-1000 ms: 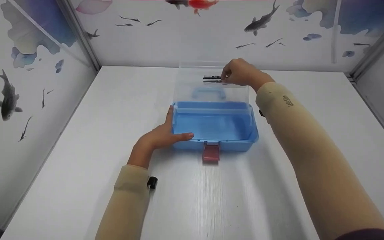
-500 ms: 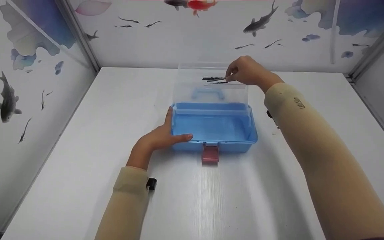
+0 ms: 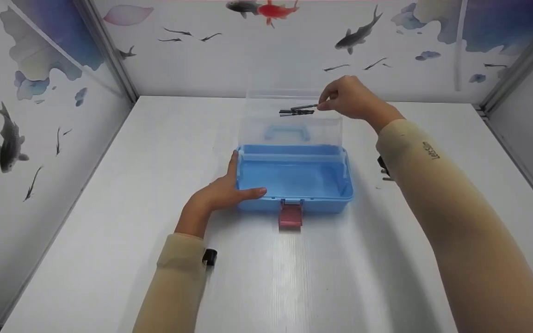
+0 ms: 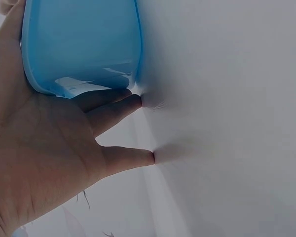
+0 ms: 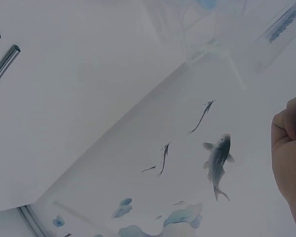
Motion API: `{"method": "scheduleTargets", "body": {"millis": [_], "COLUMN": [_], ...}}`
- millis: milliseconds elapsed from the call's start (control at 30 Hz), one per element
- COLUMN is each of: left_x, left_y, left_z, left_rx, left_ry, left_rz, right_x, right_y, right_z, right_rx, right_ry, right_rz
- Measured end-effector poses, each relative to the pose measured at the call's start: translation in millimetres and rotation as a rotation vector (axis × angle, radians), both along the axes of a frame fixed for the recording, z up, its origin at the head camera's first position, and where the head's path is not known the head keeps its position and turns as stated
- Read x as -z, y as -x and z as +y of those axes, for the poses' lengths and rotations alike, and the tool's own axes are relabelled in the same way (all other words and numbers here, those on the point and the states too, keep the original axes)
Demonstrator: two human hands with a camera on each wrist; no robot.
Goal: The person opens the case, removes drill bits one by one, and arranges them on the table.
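Observation:
My right hand [image 3: 354, 99] is raised over the back of the box, thumb and fingers pinching the end of a slim metal drill bit [image 3: 302, 107]. Close below it several dark drill bits [image 3: 289, 113] lie side by side at the open clear lid [image 3: 257, 127]. In the right wrist view a spiral-fluted drill bit [image 5: 283, 24] shows beyond the clear plastic. The blue plastic box [image 3: 289, 175] has a bare floor. Against its left side rests my left hand [image 3: 218, 190], fingers straight and thumb over the front rim; in the left wrist view fingertips [image 4: 149, 157] touch the table.
A red latch [image 3: 290, 216] hangs at the box's front. Right of the box, metal rods [image 3: 388, 179] lie partly behind the right sleeve; the right wrist view shows two such rods [image 5: 7, 64]. Painted walls [image 3: 294, 55] enclose the white table [image 3: 155, 138].
My right hand has moved rightward, and the drill bit it pinches now stands apart from the others. Rods right of the box have come into view. The left hand stays put.

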State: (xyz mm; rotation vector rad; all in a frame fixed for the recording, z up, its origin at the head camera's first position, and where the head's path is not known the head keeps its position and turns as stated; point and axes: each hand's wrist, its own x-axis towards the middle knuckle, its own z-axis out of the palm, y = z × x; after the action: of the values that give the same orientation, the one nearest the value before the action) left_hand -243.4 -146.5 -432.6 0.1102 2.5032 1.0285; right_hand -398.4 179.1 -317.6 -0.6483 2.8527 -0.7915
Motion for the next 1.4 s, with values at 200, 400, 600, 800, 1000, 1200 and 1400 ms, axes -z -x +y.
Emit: {"method": "scheduleTargets", "body": {"millis": [200, 400, 600, 800, 1000, 1200, 1400], "left_x": [-0.6, -2.6, -2.6, -1.0, -0.4, 0.5, -0.2], "left_y": [-0.9, -2.9, -1.6, -1.8, -1.2, -0.5, -1.5], "left_z": [2.1, 1.0, 0.2, -0.8, -3.7, -3.5, -0.7], "left_rx": [-0.007, 0.0, 0.007, 0.014, -0.001, 0.008, 0.005], "left_ry": [0.0, -0.005, -0.01, -0.005, -0.009, -0.034, -0.023], "left_rz": [-0.002, -0.004, 0.0, -0.004, 0.009, 0.016, 0.01], "right_x": [-1.7, -7.7, -11.8, -14.3, -18.5, -22.0, -22.0], "right_y": [-4.7, -10.9, -21.5, -29.2, -34.6, -42.4, -52.4], "right_z": [7.3, 13.2, 24.0, 39.6, 52.5, 59.4, 69.6], "right_rx": [0.041, 0.076, 0.116, 0.144, 0.182, 0.193, 0.192], "right_ry": [0.042, 0.123, 0.22, 0.248, 0.26, 0.252, 0.229], "right_rz": [0.012, -0.012, -0.043, -0.049, -0.044, -0.046, -0.049]}}
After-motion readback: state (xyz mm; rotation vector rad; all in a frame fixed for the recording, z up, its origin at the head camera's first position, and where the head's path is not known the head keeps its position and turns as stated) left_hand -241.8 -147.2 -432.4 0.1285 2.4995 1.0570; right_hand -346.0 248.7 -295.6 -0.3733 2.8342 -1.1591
